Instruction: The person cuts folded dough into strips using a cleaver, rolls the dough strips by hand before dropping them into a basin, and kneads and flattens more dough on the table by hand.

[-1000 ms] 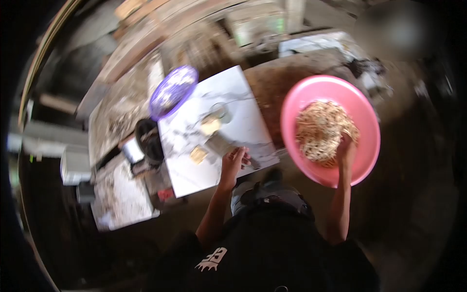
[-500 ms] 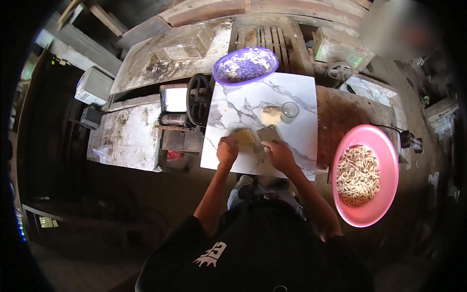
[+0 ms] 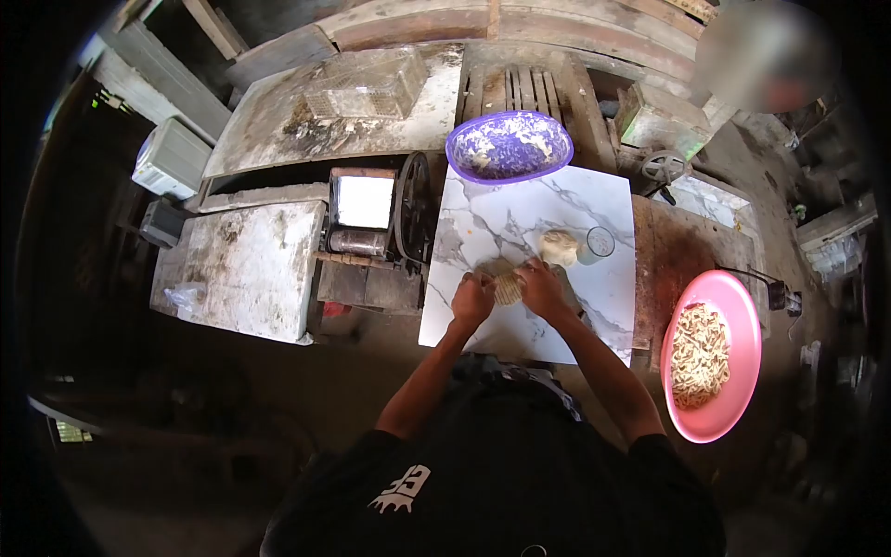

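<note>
On the marbled white board (image 3: 473,320), my left hand (image 3: 474,298) pinches the left side of a small ridged yellowish piece (image 3: 506,290). My right hand (image 3: 540,284) closes on its right edge. A flat grey blade-like tool (image 3: 565,290) lies beside my right hand, partly hidden by it. Behind my hands are a lump of pale dough (image 3: 559,247) and a clear glass (image 3: 599,242). A purple basin (image 3: 510,147) with pale residue stands at the board's back edge.
A pink basin (image 3: 738,376) holding many short dough strips (image 3: 699,357) is at the right. Left of the board stands a roller machine with a large wheel (image 3: 415,209). A wire crate (image 3: 367,85) sits on the back table. A plastic bag (image 3: 186,297) lies far left.
First my right hand was in the pink basin; it came back to the board, by the grey tool. Now it has left the tool and meets my left hand at the ridged piece.
</note>
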Motion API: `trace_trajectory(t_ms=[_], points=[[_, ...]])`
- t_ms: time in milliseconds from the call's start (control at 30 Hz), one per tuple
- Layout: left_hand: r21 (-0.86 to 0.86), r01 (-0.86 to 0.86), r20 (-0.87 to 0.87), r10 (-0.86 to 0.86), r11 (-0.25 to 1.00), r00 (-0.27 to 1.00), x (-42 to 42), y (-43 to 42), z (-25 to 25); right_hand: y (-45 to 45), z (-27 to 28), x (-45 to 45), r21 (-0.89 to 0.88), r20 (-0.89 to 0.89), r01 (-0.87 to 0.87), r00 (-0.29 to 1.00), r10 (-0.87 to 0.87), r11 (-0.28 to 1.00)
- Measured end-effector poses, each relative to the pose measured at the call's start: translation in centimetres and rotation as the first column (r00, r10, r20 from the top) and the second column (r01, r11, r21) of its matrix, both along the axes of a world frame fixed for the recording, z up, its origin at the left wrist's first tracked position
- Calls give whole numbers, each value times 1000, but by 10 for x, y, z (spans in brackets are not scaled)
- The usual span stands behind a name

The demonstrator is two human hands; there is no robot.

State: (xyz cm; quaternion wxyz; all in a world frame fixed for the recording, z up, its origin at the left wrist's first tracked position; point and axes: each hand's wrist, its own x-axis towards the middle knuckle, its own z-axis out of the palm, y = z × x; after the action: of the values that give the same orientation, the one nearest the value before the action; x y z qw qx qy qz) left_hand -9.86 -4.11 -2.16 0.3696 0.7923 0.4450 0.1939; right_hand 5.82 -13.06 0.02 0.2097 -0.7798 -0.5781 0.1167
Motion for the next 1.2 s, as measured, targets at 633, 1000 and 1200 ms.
trace_trajectory(t_ms=[633,1000,1200], points=[[-33,315,-106,-317,949,943,-4,20,11,-40,17,-7,5,-406,214,893,-194,977],[-115,184,-118,-198,976,973,2,19,13,-7,4,-6,-52,-114,111,987,-116,992],[-197,267,0,-272,944,962,-24,13,29,3,3,-7,-206,-9,99,995,-103,974]])
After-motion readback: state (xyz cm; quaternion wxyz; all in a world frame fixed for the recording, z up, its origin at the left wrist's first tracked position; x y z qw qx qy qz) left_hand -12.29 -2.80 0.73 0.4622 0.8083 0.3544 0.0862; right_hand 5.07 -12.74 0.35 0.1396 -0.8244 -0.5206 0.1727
